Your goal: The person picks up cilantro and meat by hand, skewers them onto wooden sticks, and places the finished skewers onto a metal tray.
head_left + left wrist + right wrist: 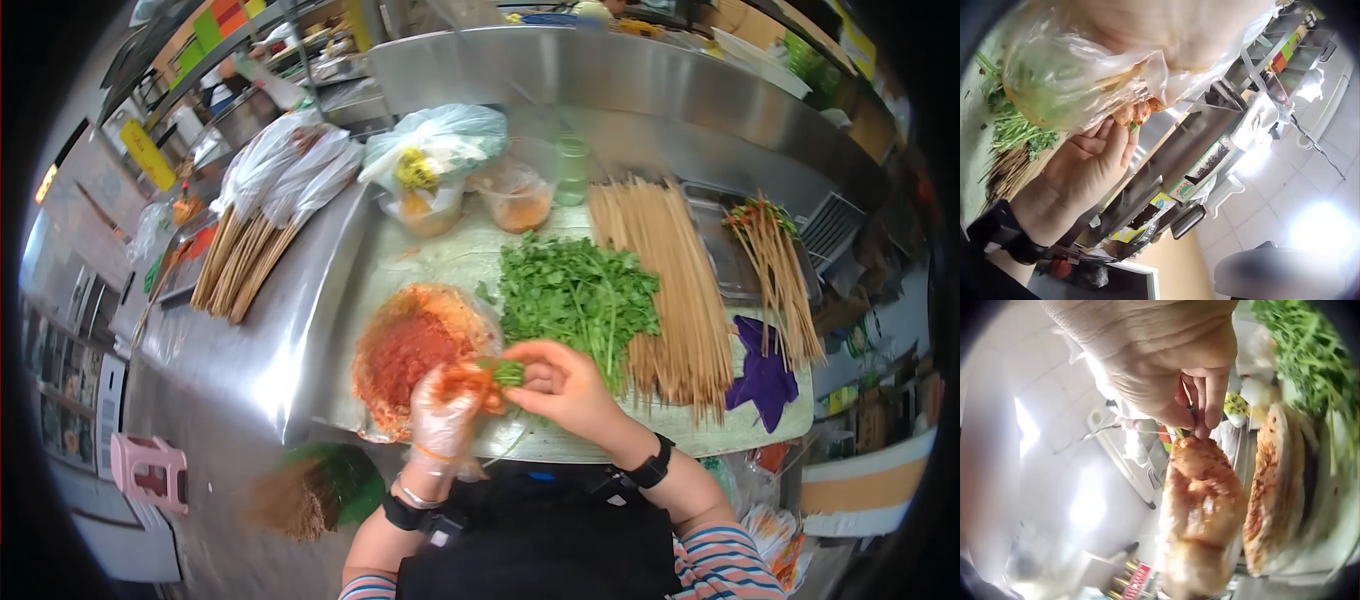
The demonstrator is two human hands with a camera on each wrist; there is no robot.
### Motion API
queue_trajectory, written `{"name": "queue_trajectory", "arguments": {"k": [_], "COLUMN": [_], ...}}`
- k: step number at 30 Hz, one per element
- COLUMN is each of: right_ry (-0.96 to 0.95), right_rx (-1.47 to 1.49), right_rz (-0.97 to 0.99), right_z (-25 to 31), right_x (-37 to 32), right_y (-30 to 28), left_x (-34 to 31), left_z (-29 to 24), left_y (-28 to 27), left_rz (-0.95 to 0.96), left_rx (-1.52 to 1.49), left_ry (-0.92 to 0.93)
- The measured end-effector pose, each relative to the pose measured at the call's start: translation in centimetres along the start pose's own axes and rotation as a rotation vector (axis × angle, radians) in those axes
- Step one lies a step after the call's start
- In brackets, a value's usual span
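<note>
In the head view my left hand (445, 415), in a clear plastic glove smeared with red sauce, holds a small bunch of cilantro (509, 373) with its fingers curled. My bare right hand (572, 392) pinches the same bunch from the other side. Sauce coats the gloved fingers (1204, 487) in the right wrist view; whether meat lies between them I cannot tell. Just left of the hands is a bowl (488, 318) of red, sauce-coated meat (405, 350). Behind them lies a heap of cilantro (575, 290).
Bare wooden skewers (660, 290) lie right of the cilantro, beside a purple cloth (762, 375). Loaded skewers (775, 270) rest across a metal tray (710, 235). Tubs (520, 205) and a plastic bag (440, 135) stand at the back. Bagged skewers (250, 260) lie left.
</note>
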State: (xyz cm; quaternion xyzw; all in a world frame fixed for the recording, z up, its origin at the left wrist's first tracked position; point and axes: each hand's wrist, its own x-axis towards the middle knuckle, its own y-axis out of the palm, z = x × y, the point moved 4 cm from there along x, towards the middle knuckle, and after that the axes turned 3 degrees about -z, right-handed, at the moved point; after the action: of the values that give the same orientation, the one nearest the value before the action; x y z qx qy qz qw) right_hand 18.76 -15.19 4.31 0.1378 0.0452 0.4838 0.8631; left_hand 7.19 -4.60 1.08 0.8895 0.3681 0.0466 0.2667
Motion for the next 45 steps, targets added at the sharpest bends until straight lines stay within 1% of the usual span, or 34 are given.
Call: {"name": "queue_trajectory", "arguments": {"k": [2,3,4,6,7,8,9,10,12,13,14,15,17,18,20,23,26,27,30,31,34,35,38,41,44,45], "right_ry": [-0.054,-0.079,-0.012,0.120,0.169,0.216,0.262,0.223,0.145,0.127,0.111,0.095,0.077,0.065,0.071,0.078,0.101,0.112,0.125,0.126,0.125,0.123,0.129,0.124,0.116,0.116], "right_rx": [-0.044,-0.009,0.029,0.100,0.118,0.134,0.148,0.079,-0.056,-0.086,-0.116,-0.147,-0.228,-0.268,-0.294,-0.308,-0.291,-0.281,-0.270,-0.271,-0.273,-0.272,-0.280,-0.300,-0.297,-0.292], "right_rz": [0.015,-0.015,-0.004,0.005,0.002,-0.006,-0.016,-0.003,0.014,0.012,0.010,0.009,0.005,0.005,-0.004,0.006,0.007,0.005,0.011,0.015,0.020,0.020,0.017,0.023,0.024,0.024], "right_z": [-0.3,-1.1,-1.6,-2.3,-2.7,-3.1,-3.4,-3.6,-4.3,-4.7,-5.2,-5.7,-6.6,-7.0,-7.8,-7.9,-7.9,-7.9,-7.9,-7.8,-7.6,-7.6,-7.8,-7.6,-7.5,-7.5], "right_x": [-0.5,-0.7,-1.0,-1.6,-1.9,-2.2,-2.6,-2.8,-3.4,-3.9,-4.4,-4.8,-5.7,-6.0,-6.3,-6.3,-6.3,-6.3,-6.3,-6.3,-6.2,-6.2,-6.2,-6.2,-6.2,-6.2], "right_y": [-0.3,-0.8,-1.0,-1.6,-1.8,-2.1,-2.5,-3.0,-3.9,-4.3,-4.7,-5.2,-6.1,-6.4,-7.0,-6.9,-7.0,-7.1,-7.2,-7.1,-7.1,-7.1,-7.1,-7.1,-7.1,-7.1], "left_x": [-0.6,-1.1,-1.4,-1.9,-2.3,-2.5,-2.9,-3.3,-2.6,-2.4,-1.7,-0.7,-0.5,0.1,1.2,2.1,3.5,3.8,4.4,4.8,4.6,4.5,4.5,4.8,5.1,5.1], "left_z": [0.4,0.5,0.5,1.3,0.9,1.3,0.1,-1.2,-1.8,-3.3,-4.5,-5.3,-10.2,-10.9,-10.9,-10.7,-9.5,-9.2,-8.5,-7.5,-5.7,-5.1,-4.1,-4.6,-5.5,-5.7], "left_y": [-0.4,-0.3,0.0,-0.8,-0.6,-1.3,-1.1,-1.0,-4.2,-4.4,-6.7,-9.3,-7.9,-9.3,-10.9,-8.7,-7.7,-7.2,-5.7,-6.2,-5.5,-5.3,-5.5,-5.3,-5.7,-5.6], "left_rz": [0.059,0.090,0.105,0.130,0.183,0.212,0.236,0.261,0.206,0.018,-0.015,-0.026,-0.144,-0.112,-0.022,0.169,0.414,0.456,0.560,0.607,0.683,0.759,0.815,0.767,0.655,0.614], "left_rx": [0.124,0.133,0.133,0.228,0.290,0.430,0.506,0.581,0.804,0.571,0.755,0.952,1.343,1.478,1.578,1.598,1.827,1.844,1.842,1.845,2.049,2.141,2.227,2.133,1.984,2.004], "left_ry": [0.073,0.078,0.040,-0.010,-0.008,-0.014,0.088,0.189,0.135,0.108,0.155,0.282,0.482,0.501,0.547,0.586,0.587,0.575,0.442,0.479,0.465,0.457,0.458,0.457,0.476,0.477]}}
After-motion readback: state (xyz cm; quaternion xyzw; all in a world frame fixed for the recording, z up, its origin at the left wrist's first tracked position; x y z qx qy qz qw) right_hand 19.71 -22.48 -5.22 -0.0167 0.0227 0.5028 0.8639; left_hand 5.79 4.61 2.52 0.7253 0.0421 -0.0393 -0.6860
